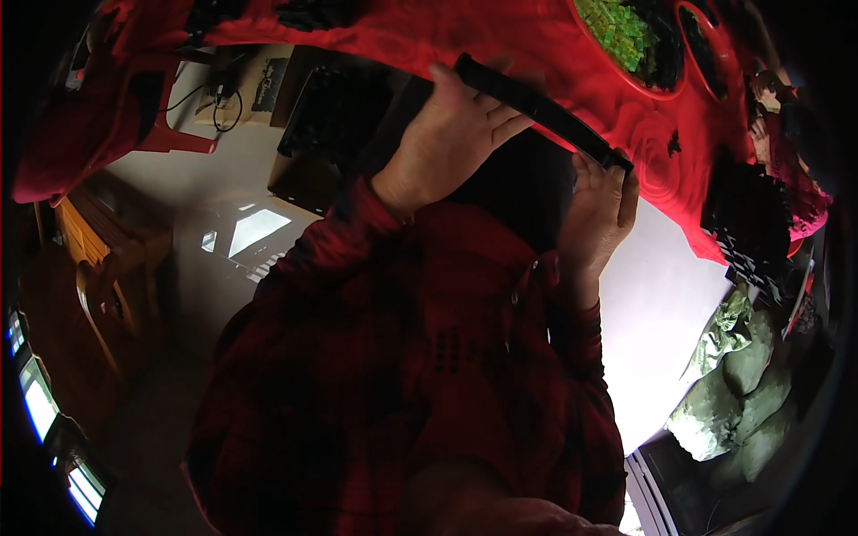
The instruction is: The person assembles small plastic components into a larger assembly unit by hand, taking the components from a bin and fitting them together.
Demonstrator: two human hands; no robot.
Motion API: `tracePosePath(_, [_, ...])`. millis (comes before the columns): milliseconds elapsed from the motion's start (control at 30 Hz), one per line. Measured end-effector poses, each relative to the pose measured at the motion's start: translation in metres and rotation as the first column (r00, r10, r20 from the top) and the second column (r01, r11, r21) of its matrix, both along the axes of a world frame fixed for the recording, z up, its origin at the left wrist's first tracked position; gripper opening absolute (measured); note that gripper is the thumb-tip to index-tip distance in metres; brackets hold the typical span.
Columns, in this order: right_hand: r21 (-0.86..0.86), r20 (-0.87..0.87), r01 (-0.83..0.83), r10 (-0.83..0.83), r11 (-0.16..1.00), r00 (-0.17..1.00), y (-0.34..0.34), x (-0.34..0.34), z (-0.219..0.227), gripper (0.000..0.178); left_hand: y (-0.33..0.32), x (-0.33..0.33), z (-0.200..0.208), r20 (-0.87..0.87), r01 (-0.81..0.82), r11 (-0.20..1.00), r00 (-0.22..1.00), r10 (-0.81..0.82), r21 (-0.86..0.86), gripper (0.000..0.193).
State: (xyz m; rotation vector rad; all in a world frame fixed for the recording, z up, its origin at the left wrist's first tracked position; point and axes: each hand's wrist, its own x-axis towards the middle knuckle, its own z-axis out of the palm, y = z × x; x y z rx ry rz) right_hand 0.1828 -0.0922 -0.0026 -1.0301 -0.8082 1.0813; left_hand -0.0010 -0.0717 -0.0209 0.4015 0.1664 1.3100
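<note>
A long, narrow black plastic strip (545, 112) slants down from upper left to right over the near edge of the red-covered table (375, 40). My left hand (438, 143) holds its upper left end, thumb up and fingers partly behind it. At its lower right end, my right hand (603, 205) pinches the strip between thumb and fingers. The strip's exact kind cannot be made out. Beyond it on the table, a red basin (677, 89) holds small green pieces (617, 34) and dark ones.
A second red container (706, 45) stands beside the basin. Black slatted parts (751, 219) lie at the table's right edge. Pale full sacks (733, 402) sit on the right floor. At left are a red plastic stool (165, 116), a dark-filled box (331, 116) and wooden furniture (98, 259).
</note>
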Motion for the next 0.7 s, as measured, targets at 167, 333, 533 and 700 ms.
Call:
tracePosePath(167, [0.070, 0.024, -0.012, 0.011, 0.997, 1.000, -0.005, -0.016, -0.003, 0.032, -0.009, 0.015, 0.009, -0.503, -0.155, 0.981, 0.842, 0.195, 0.121, 0.037])
tracePosePath(333, [-0.011, 0.354, -0.195, 0.186, 0.981, 0.917, -0.026, -0.030, -0.017, 0.039, -0.010, 0.012, 0.014, -0.428, -0.197, 0.980, 0.889, 0.162, -0.038, 0.038])
tracePosePath(533, [-0.140, 0.559, -0.372, 0.383, 0.918, 0.735, -0.030, -0.038, -0.021, 0.044, -0.015, 0.014, 0.022, -0.515, -0.248, 0.968, 0.826, 0.229, 0.032, 0.035])
tracePosePath(700, [-0.225, 0.714, -0.473, 0.475, 0.852, 0.515, -0.015, -0.013, 0.017, 0.040, -0.018, 0.004, 0.029, -0.798, -0.187, 0.955, 0.526, 0.295, 0.230, 0.019])
